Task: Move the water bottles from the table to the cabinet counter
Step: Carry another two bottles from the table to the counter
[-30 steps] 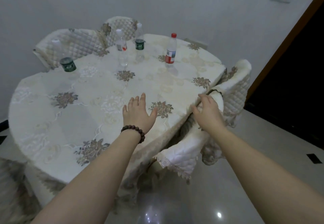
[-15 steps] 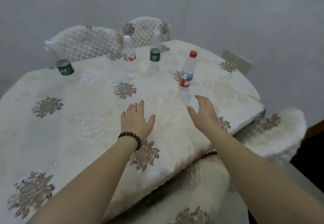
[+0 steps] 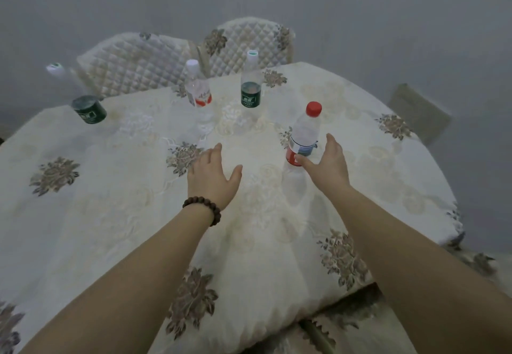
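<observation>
**Reaching for the red-capped bottle**

Nearest, both forearms are stretching out over the cloth-covered counter [image 3: 110,215]. The left hand [image 3: 212,179], a bead bracelet [image 3: 203,208] at its wrist, is hovering flat with fingers spread, holding nothing. At about one o'clock from it, the right hand [image 3: 327,163] is opening wide around the red-capped bottle [image 3: 303,136]: the thumb is lying against the label, the fingers are arching past the far side, and the grip is not yet closing.

To do this well, the fingers should be wrapping the label band, low on the body, since a thin bottle probably tips or crumples if squeezed near the neck.

Farther off, three more bottles are waiting: a green-labelled one [image 3: 250,84] at twelve o'clock, a red-labelled one [image 3: 198,87] at eleven, and another [image 3: 80,98] at ten, all standing well apart. Beyond them, two quilted chairs [image 3: 243,43] are backing onto the wall.
</observation>
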The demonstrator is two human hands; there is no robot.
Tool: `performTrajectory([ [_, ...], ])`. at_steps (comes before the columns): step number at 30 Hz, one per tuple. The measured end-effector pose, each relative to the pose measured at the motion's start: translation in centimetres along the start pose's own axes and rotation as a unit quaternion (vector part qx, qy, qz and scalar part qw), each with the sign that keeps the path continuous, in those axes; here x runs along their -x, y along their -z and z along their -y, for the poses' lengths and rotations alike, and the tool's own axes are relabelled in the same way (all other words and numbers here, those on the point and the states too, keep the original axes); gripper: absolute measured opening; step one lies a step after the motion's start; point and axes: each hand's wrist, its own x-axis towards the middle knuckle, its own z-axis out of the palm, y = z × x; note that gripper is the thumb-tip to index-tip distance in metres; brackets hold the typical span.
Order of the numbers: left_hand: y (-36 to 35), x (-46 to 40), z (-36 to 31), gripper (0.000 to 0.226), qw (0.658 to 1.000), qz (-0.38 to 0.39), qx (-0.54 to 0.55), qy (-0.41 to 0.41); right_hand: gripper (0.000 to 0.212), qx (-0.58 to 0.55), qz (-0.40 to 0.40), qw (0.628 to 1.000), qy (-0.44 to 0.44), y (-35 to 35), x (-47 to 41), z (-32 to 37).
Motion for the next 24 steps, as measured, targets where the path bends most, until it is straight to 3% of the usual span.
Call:
performTrajectory([
  [5,-1.4,-4.6,0.8,0.074,0.998,-0.03,0.047,0.043,0.104,-0.105,-0.024,0.994,-0.018,-2.1,-4.3,0.7],
  [8,-2.2,-7.6,1.8,0.08,0.992,-0.033,0.095,0.072,0.088,-0.14,-0.055,0.989,-0.015,-3.2,-6.1,0.9],
  [12,-2.2,-13.2,3.5,0.091,0.977,-0.059,0.171,0.113,0.072,-0.148,-0.074,0.986,0.015,-3.9,-8.1,1.6],
  [24,-3.6,-24.4,7.0,0.11,0.93,-0.107,0.33,0.123,0.072,-0.13,-0.047,0.989,0.058,-7.3,-11.5,3.4],
])
